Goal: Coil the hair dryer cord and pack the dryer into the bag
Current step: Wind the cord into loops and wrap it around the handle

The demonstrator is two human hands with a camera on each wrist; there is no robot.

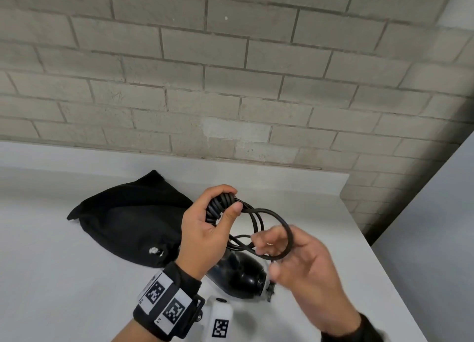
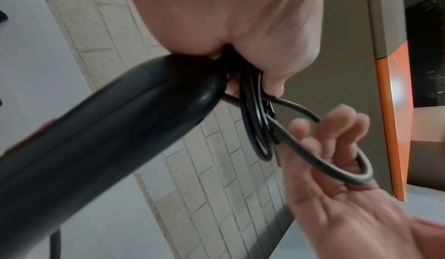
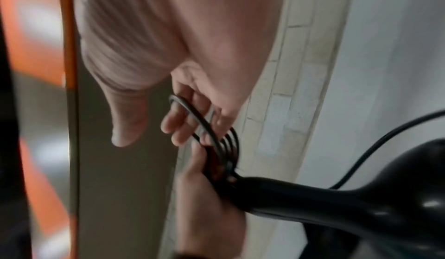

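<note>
So the left hand (image 1: 205,228) is up over the white table (image 1: 64,277), fingers and thumb curled tight round a fat bundle of wound cord (image 1: 220,208) at the butt of the dryer handle. The cord is matte black rubber, round in section, and a few loose loops spill out of the fist toward 4 o'clock. The right hand (image 1: 305,262) is blurry in the head view, but in the wrist views its fingers (image 2: 337,130) are poked through the outermost loop, loosely bent with the thumb sticking out free, so it's hooking the loop more than squeezing it.

The hair dryer (image 1: 241,277) is glossy black plastic, a smooth tapered handle swelling into a rounded body. It hangs down below the left fist, at about 6 o'clock from it; I honestly can't tell if its bottom touches the table. The plug (image 1: 269,289) dangles by the dryer's body.

The bag (image 1: 128,221) is soft black fabric, slumped and wrinkly, lying on the table at about 9 o'clock from the hands. Behind is a rough grey brick wall (image 1: 230,72).
</note>
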